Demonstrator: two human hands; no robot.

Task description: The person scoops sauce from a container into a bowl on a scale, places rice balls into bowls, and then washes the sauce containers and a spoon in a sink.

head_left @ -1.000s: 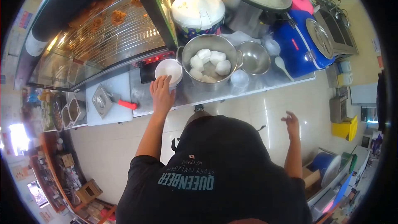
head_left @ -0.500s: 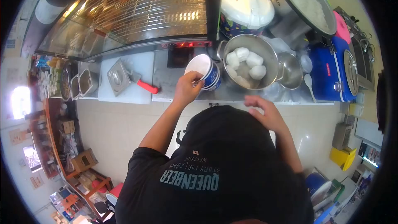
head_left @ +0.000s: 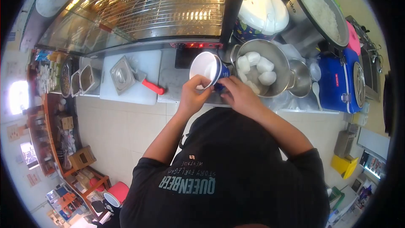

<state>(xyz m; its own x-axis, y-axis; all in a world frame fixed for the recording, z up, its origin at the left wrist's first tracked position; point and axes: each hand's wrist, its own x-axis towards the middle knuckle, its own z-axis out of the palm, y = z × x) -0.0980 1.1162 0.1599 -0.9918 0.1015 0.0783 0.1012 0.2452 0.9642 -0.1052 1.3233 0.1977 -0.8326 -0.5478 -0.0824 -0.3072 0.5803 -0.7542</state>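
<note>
A small stack of blue-and-white paper cups (head_left: pixel 205 65) leans on its side at the counter edge, white mouths facing left. My left hand (head_left: pixel 195 96) pinches the rim of the front cup between thumb and fingers. On the blue outer wall of the stack, the fingers of my right hand (head_left: pixel 241 96) are closed from the right side. The front cup sits slightly apart from the ones behind it. To the right stands a steel pot (head_left: pixel 280 64) with several white rounded lumps (head_left: pixel 265 65) inside.
A red-handled knife (head_left: pixel 152 87) and a steel lid (head_left: pixel 122 77) lie on the white cutting board (head_left: pixel 147 63). Behind is a heated display case (head_left: pixel 181 21) with fried pieces. Rightward are a steel bowl (head_left: pixel 300 80), a white spoon (head_left: pixel 316 95), a rice container (head_left: pixel 322 17) and a blue cooler (head_left: pixel 333 76).
My right hand has come left from beside the pot onto the cup stack. My left hand keeps its pinch on the rim. The whole view has shifted slightly.
</note>
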